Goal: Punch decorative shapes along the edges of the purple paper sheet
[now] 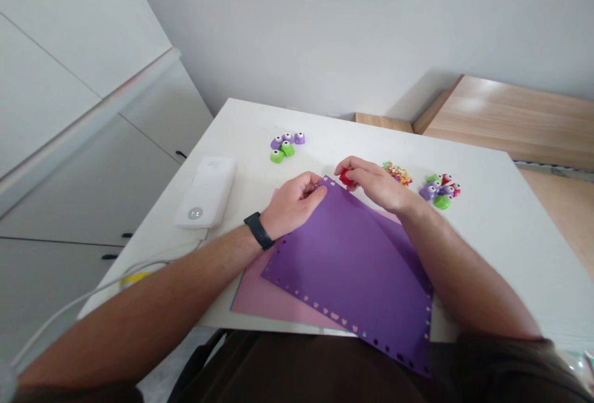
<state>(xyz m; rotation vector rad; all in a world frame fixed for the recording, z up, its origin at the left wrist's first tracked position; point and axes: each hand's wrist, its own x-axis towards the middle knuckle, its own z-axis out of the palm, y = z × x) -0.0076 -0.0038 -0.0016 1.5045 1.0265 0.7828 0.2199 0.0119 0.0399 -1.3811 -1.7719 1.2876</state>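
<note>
A purple sheet of paper (352, 260) with small shaped holes punched along its edges lies at a slant and overhangs the table's front edge. My left hand (293, 206) is closed on its far left corner, thumb on top. In my right hand (374, 185) is a small red craft punch (346, 177), gripped between the fingers beside the paper's far edge. Whether the punch touches the paper I cannot tell. Under the purple sheet lies pink paper (273, 298). Just beyond my right hand is a pile of colourful paper cutouts (399, 174).
Purple and green craft punches (286, 147) cluster at the back of the white table (487, 229); another mixed group of punches (440, 190) stands at right. To the left lies a white box-shaped device (211, 192) with a cable (153, 262). Wooden furniture (520, 118) stands behind right.
</note>
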